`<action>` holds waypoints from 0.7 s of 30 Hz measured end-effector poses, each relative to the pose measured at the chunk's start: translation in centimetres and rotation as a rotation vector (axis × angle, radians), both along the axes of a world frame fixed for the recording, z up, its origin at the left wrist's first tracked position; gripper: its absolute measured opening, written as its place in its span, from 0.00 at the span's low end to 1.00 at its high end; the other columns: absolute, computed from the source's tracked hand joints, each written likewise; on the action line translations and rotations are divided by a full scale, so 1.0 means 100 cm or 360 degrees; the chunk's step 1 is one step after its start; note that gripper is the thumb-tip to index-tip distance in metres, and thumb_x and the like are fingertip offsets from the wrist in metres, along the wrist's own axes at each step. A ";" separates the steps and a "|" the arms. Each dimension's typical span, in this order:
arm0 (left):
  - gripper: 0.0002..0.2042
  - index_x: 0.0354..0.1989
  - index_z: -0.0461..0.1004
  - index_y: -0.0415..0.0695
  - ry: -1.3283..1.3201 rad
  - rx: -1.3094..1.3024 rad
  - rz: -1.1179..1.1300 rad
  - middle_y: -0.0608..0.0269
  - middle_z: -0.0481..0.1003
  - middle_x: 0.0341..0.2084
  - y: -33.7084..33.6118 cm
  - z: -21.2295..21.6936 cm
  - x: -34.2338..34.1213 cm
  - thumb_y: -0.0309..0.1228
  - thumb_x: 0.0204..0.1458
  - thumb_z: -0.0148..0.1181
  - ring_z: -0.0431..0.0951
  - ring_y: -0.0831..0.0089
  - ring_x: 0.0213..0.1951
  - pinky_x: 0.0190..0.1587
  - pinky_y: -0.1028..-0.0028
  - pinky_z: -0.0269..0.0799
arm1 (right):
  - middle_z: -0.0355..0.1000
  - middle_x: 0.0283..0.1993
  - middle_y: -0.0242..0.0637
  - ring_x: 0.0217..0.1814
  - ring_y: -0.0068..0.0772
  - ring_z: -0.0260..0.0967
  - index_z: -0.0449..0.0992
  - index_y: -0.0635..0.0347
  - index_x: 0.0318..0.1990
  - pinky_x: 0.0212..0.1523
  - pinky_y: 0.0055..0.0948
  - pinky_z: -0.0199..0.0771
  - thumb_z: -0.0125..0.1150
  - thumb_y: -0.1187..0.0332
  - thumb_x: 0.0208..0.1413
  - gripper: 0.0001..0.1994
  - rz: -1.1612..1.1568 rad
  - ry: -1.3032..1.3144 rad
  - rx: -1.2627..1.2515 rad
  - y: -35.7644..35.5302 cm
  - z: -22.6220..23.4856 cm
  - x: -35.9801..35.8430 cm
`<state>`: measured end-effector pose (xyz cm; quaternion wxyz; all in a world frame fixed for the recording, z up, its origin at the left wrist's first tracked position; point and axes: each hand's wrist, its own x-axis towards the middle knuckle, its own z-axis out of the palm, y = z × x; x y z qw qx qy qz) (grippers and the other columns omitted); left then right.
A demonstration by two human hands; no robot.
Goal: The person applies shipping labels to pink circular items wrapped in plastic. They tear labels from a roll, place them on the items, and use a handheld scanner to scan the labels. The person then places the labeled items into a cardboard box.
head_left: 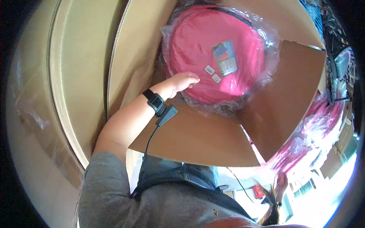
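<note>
A round, flat, pink fabric bundle (216, 49) in clear plastic wrap lies inside a cardboard box (197, 135). A dark band runs along its far edge, and a picture card (225, 58) and two small white labels (212, 73) sit on its face. Over its near-left edge is my left hand (184, 83), fingers stretched out and slightly bent; whether it touches the wrap I cannot tell. A black watch-like device (155, 102) with a cable is on that wrist. At lower right, a shadowed bit of skin, apparently my right hand (281, 184), meets a plastic-wrapped pink bundle (308, 136); its fingers are hidden.
Raised box flaps (287, 83) stand around the bundle. Large cardboard panels (81, 64) rise on the left. Dark items and blue mesh (312, 17) are stacked at the far right. A red object (258, 191) is on the pale floor, with a cable running nearby.
</note>
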<state>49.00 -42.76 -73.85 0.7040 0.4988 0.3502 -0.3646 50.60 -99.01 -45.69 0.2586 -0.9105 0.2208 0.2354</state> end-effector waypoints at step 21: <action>0.15 0.43 0.71 0.43 0.0392 0.0438 -0.0084 0.64 0.71 0.37 0.005 -0.072 -0.068 0.37 0.49 0.54 0.66 0.72 0.40 0.43 0.73 0.60 | 0.64 0.53 0.36 0.54 0.27 0.60 0.62 0.63 0.54 0.54 0.27 0.60 0.56 0.73 0.46 0.24 -0.0001 0.1668 0.0912 0.040 -0.023 -0.144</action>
